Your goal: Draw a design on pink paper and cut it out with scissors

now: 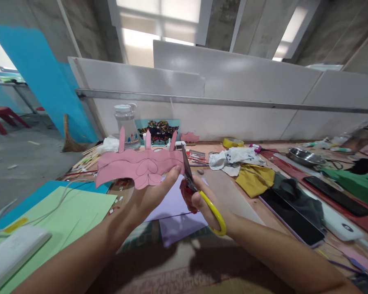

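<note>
My left hand [161, 183] pinches the lower right part of a pink paper cutout [122, 165], holding it up above the table. Pencil-like curves are drawn on the cutout, and three narrow strips rise from its top edge. In my right hand [205, 200] is a pair of scissors [188, 173] with a yellow handle loop and another, red one. The blades point upward at the cutout's right edge; whether they touch the paper I cannot tell. Beneath both hands lie sheets of lilac paper [171, 204].
Green paper [88, 200] and a white power bank-like block [18, 249] lie at left. Behind stand a water bottle [127, 126] and a dark patterned picture [159, 130]. Rightward are yellow tape [233, 142], cloths [254, 179], a phone [291, 218] and a metal bowl [306, 157].
</note>
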The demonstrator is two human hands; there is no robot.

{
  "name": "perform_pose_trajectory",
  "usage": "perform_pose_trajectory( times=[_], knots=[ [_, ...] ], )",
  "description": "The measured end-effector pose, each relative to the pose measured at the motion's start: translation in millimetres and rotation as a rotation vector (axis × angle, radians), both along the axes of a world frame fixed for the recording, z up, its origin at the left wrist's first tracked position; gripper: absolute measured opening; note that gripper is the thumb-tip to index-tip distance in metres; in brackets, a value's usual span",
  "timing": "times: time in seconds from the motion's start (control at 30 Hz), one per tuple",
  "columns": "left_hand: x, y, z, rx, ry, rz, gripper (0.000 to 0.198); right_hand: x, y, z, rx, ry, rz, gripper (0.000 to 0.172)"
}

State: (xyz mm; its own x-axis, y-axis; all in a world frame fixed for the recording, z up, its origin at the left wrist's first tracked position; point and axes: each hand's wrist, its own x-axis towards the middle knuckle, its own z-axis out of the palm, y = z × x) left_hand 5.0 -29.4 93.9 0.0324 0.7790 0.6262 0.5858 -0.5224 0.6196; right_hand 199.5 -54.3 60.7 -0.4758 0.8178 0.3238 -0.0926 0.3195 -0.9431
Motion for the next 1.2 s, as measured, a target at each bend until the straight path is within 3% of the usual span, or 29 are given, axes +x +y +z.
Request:
perform_pose_trajectory(
  times=[0.13,0.4,1.2],
  knots=[
    [-2,1,6.5,-0.020,0.010,0.013,0.035,0,-3,8.6,-0.007,-0.041,-0.026,0.066],
    [0,-4,23.7,-0.014,-0.039,-0.112,0.025,2,-4,16.4,0.002,-0.079,-0.036,0.067],
    [-8,-5,36.7,-0.060,-0.007,-0.159,0.029,2,2,10.9,-0.005,-0.079,-0.051,0.066]
  ],
)
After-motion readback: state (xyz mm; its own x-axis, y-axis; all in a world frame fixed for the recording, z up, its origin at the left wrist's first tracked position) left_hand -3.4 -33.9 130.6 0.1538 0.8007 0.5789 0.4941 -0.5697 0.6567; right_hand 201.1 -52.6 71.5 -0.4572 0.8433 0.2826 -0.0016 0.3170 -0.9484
